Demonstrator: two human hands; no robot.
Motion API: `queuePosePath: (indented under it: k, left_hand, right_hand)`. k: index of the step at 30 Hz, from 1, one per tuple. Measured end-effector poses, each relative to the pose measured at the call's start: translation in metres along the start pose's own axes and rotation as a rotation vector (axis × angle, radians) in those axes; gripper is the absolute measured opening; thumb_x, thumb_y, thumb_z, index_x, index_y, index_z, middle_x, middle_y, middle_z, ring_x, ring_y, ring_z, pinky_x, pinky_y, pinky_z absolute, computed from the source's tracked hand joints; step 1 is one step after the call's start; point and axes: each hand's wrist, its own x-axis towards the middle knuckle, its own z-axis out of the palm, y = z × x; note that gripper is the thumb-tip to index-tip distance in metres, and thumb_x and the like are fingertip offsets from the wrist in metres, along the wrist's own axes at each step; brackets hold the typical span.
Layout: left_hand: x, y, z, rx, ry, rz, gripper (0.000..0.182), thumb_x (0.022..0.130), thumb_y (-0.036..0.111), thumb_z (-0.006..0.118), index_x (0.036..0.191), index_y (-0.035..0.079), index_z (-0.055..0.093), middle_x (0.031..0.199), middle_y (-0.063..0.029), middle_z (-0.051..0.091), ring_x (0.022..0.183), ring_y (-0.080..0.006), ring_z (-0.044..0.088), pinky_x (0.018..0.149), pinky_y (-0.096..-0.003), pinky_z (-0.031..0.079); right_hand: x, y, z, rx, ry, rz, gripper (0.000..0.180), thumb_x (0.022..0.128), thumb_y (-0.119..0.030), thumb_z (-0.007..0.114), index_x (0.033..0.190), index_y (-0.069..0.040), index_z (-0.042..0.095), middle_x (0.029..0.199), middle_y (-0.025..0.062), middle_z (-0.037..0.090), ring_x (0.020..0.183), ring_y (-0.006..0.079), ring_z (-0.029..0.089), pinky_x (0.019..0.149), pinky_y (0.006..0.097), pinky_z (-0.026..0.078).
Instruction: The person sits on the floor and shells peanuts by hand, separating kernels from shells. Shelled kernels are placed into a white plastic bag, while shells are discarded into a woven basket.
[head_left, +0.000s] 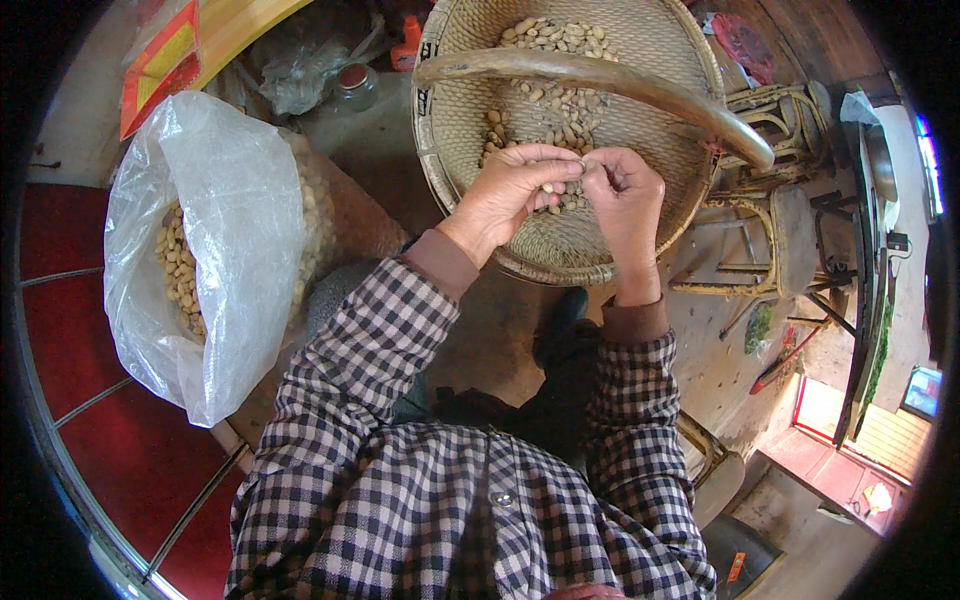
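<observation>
My left hand (511, 186) and my right hand (624, 196) meet fingertip to fingertip over a woven basket (480, 22). Pinched between them is a small pale piece, apparently a peanut (582, 160), mostly hidden by the fingers. Another peanut (547, 187) shows under my left thumb, against the curled fingers. Inside the basket, unshelled peanuts (555, 36) lie in a heap at the far side, and more are scattered on the weave below my hands. A curved wooden handle (570, 64) arches across the basket, just beyond my fingers.
At left stands a translucent plastic sack (240, 195) of peanuts, its mouth open. A glass jar (357, 86) with a reddish lid and an orange bottle (406, 43) are behind it. Stools with metal frames (791, 240) crowd the right side, near a red-handled tool (784, 367).
</observation>
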Motion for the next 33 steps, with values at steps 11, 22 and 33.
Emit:
queuePosePath:
  k: [11, 22, 33]
  left_hand:
    - [0.007, 0.034, -0.021, -0.424, 0.105, 0.065, 0.024, 0.09, 0.013, 0.057, 0.106, -0.004, 0.06, 0.094, -0.0117, 0.065, 0.078, -0.0191, 0.064, 0.062, -0.0213, 0.056]
    - [0.005, 0.039, -0.016, -0.365, 0.119, 0.171, 0.022, 0.091, 0.013, 0.058, 0.109, -0.001, 0.061, 0.103, -0.0147, 0.066, 0.091, -0.0214, 0.065, 0.077, -0.0264, 0.057]
    - [0.004, 0.039, -0.015, -0.394, 0.136, 0.176, 0.019, 0.092, 0.011, 0.056, 0.106, 0.0, 0.062, 0.106, -0.0087, 0.065, 0.097, -0.0175, 0.064, 0.075, -0.0248, 0.056]
  right_hand:
    - [-0.01, -0.03, -0.033, 0.117, -0.972, 0.011, 0.008, 0.08, -0.007, 0.068, 0.081, -0.001, 0.064, 0.072, -0.0015, 0.063, 0.068, 0.0051, 0.056, 0.062, 0.0213, 0.046]
    - [0.037, 0.041, 0.024, -0.382, -0.77, -0.158, 0.016, 0.078, -0.011, 0.064, 0.09, 0.0, 0.065, 0.085, 0.0158, 0.067, 0.077, 0.0281, 0.065, 0.07, 0.0376, 0.05]
    - [0.042, 0.09, 0.092, -0.815, -0.948, 0.022, 0.041, 0.085, -0.019, 0.058, 0.126, -0.013, 0.051, 0.126, 0.015, 0.054, 0.115, 0.0295, 0.053, 0.095, 0.0405, 0.044]
